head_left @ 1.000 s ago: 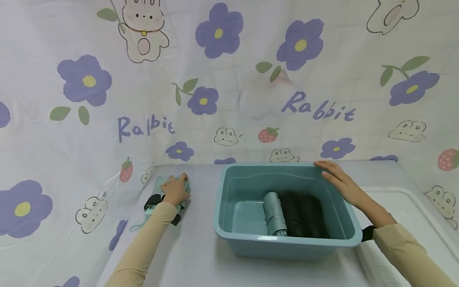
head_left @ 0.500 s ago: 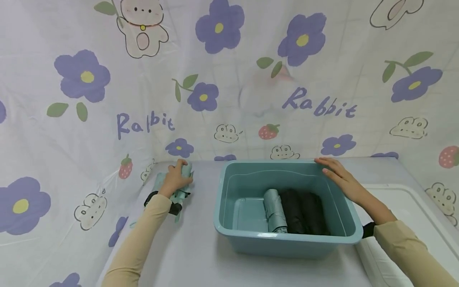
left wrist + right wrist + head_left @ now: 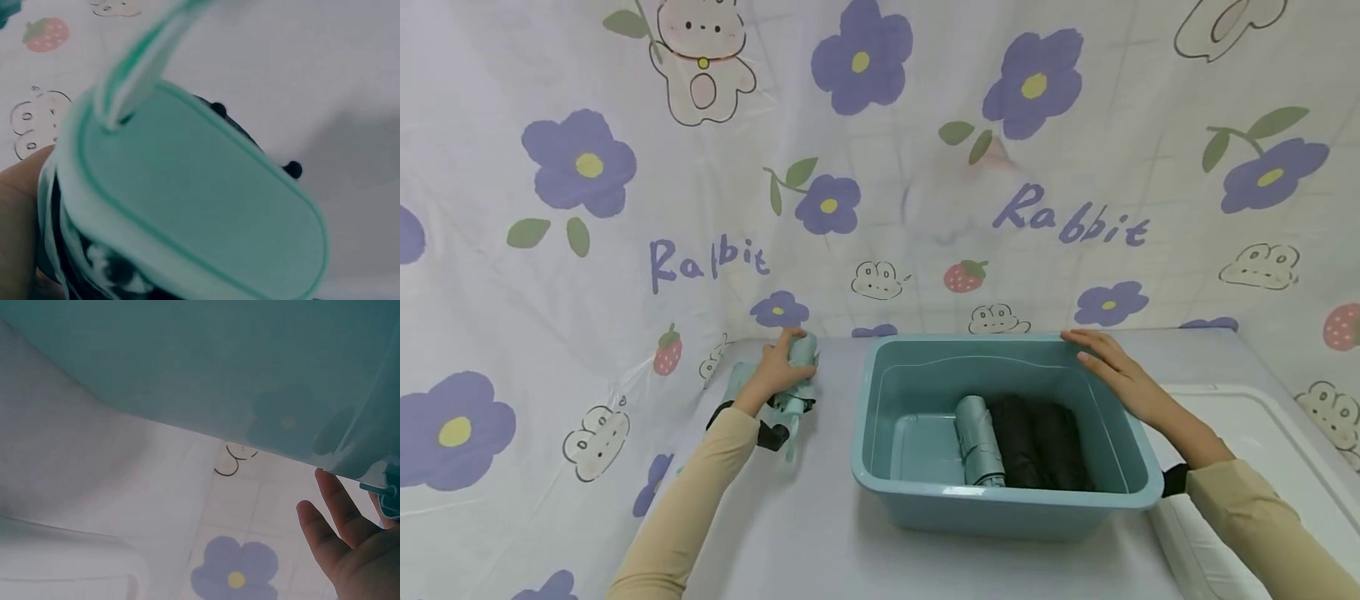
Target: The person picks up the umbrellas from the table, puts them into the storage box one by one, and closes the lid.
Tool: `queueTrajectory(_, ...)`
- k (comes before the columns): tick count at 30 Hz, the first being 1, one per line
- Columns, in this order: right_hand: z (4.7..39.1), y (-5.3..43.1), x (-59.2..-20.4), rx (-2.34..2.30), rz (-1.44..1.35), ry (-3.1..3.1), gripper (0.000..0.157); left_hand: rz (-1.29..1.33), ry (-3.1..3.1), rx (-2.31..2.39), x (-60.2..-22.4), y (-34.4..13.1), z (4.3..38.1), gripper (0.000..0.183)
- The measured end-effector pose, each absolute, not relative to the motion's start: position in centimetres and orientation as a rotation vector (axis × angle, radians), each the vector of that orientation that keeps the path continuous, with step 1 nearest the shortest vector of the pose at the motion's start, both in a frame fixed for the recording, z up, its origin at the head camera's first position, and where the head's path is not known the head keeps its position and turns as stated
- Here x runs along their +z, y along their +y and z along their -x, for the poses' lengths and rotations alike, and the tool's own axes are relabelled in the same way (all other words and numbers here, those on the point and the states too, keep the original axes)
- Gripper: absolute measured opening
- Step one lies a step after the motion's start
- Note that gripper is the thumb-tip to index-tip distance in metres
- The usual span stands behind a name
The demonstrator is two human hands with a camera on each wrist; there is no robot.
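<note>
At the far left of the table, in the head view, my left hand (image 3: 778, 367) grips a folded mint-green umbrella (image 3: 802, 352). Its flat oval end (image 3: 200, 181), with a wrist strap and black rib tips, fills much of the left wrist view. Partly hidden behind that hand lies another pale teal cloth item (image 3: 741, 377). My right hand (image 3: 1112, 371) rests at the back right corner of a teal plastic bin (image 3: 1007, 495), its fingers fairly straight along the outside. Inside the bin lie a pale teal roll (image 3: 977, 437) and two black rolls (image 3: 1037, 442) side by side.
A white lid-like panel (image 3: 1240, 467) lies to the right of the bin, partly under the right forearm. A printed curtain (image 3: 895, 167) with flowers and rabbits hangs behind the white table (image 3: 805, 533). Black bands circle both wrists.
My left hand has taken hold of the umbrella and shifted it right and slightly back, away from the teal item beside it. The right hand has stayed at the bin's corner.
</note>
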State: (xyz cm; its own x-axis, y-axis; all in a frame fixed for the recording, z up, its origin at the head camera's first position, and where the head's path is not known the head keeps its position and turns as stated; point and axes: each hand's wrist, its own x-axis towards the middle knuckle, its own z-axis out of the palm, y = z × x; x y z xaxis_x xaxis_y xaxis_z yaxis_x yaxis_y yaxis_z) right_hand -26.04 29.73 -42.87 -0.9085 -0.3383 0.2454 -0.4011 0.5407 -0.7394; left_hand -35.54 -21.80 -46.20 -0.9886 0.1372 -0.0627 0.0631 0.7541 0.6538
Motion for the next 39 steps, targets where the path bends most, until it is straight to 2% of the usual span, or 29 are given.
queueTrajectory(14,26.0,29.9,-43.1,1.318,-0.682,-2.665,0.043,-0.313,2.652,1.260,-43.2,-20.0,34.0,0.056)
queueTrajectory(26,25.8,29.6,-42.8,1.314,-0.673,-2.672,0.043,-0.330,2.425,1.470,-40.2,-18.7,32.7,0.055)
queueTrajectory(39,25.9,29.6,-42.7,1.303,-0.658,-2.691,0.043,-0.290,2.322,1.482,-38.2,-17.5,31.9,0.058)
